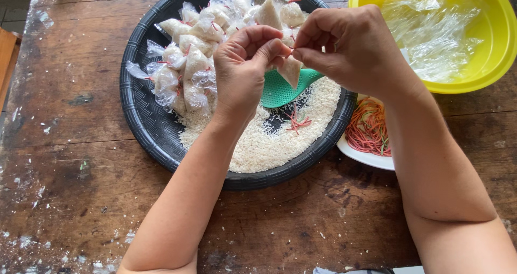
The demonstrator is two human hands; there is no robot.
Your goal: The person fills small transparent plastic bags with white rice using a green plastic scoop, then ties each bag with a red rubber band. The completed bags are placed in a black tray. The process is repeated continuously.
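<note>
Both hands meet above a round black basket tray (141, 118). My left hand (243, 64) pinches the neck of a small clear plastic bag filled with rice (291, 70), which hangs below the fingers. My right hand (344, 45) grips the same bag's top from the right, fingers closed around a thin red rubber band. Loose white rice (269, 142) lies in the tray's near half. Several tied rice bags (188, 64) are piled in its far left part. A green plastic scoop (280, 91) rests on the rice beneath the held bag.
A yellow bowl (484, 64) with clear plastic bags inside stands at the top right. A white plate (366, 156) of coloured rubber bands sits right of the tray. A few red bands (298, 122) lie on the rice. The wooden table (70, 161) is speckled with rice grains.
</note>
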